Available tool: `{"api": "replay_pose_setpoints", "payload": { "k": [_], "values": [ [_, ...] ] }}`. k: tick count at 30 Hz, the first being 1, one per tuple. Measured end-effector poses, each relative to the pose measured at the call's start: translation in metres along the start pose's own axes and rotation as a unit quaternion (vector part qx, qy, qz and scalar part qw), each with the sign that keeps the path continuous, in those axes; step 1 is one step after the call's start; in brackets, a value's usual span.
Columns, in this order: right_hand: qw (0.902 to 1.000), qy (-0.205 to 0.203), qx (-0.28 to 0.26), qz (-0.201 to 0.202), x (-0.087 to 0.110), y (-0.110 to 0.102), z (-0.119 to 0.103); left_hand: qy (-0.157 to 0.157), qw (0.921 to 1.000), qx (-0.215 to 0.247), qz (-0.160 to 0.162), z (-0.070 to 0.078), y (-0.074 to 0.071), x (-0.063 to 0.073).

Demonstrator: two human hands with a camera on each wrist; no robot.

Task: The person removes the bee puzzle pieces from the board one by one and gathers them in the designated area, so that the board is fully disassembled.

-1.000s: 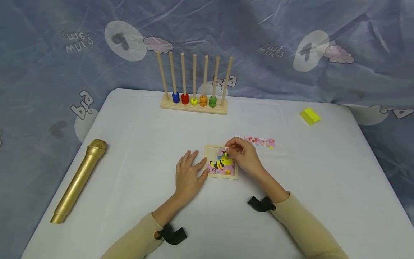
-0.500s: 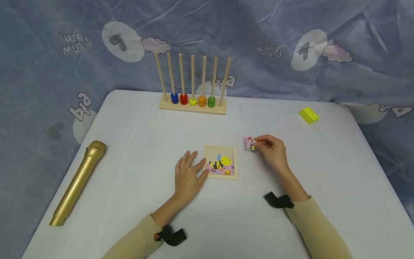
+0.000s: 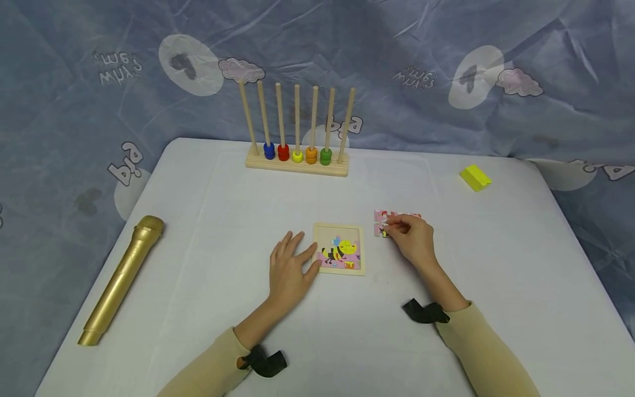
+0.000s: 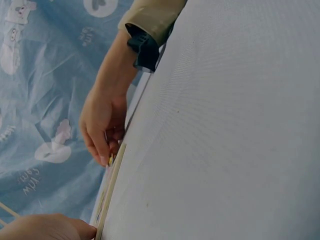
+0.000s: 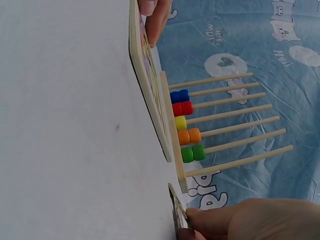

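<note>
My left hand [image 3: 290, 273] lies flat beside a square wooden puzzle tray [image 3: 362, 253], thumb and index finger touching its left edge. The lower part of the tray holds joined pieces of a bee picture [image 3: 339, 252]; its upper strip is bare wood. To the right of the tray, my right hand [image 3: 414, 240] pinches a puzzle piece [image 3: 381, 230] with pink and yellow on it, low over the table. Just behind it lies a row of pink puzzle pieces [image 3: 381, 215], partly hidden by the fingers. In the right wrist view, thumb and fingertips grip the thin piece [image 5: 176, 207].
A wooden peg rack [image 3: 296, 164] with coloured beads stands at the back. A gold microphone [image 3: 121, 281] lies on the left of the white-covered table. At the back right sits a yellow block [image 3: 475, 177]. A printed cloth [image 3: 377, 49] hangs behind.
The right hand has lifted a puzzle piece out of the tray's upper part and carried it right, to just in front of the loose pieces. The left hand has stayed at the tray.
</note>
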State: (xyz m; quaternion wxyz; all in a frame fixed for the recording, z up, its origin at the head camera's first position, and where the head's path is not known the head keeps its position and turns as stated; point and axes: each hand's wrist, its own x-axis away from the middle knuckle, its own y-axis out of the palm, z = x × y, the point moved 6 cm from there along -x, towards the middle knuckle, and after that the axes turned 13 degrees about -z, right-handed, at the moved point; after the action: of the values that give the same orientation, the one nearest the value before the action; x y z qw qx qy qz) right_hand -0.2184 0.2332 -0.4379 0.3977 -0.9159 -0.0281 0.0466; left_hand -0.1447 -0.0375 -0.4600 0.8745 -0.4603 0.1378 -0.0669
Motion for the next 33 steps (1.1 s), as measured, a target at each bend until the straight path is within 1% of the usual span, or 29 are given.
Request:
{"api": "replay_pose_setpoints", "payload": {
  "k": [6,18,28,33],
  "values": [
    [0.9998,-0.017,0.011,0.008,0.0006,0.0007,-0.003,-0.001,1.0,-0.003,-0.002,0.0001,0.0004,0.0],
    [0.999,-0.024,0.035,0.011,0.0022,0.0027,-0.0058,0.0,1.0,-0.008,-0.004,0.0002,-0.0009,0.0004],
    [0.9985,-0.029,0.045,0.007,0.0025,0.0029,-0.0087,0.001,1.0,-0.008,-0.004,-0.001,0.0002,0.0002],
    [0.9983,-0.03,0.049,0.012,0.0025,0.0024,-0.009,-0.001,1.0,-0.006,-0.008,-0.0007,0.0003,-0.0001]
  ]
}}
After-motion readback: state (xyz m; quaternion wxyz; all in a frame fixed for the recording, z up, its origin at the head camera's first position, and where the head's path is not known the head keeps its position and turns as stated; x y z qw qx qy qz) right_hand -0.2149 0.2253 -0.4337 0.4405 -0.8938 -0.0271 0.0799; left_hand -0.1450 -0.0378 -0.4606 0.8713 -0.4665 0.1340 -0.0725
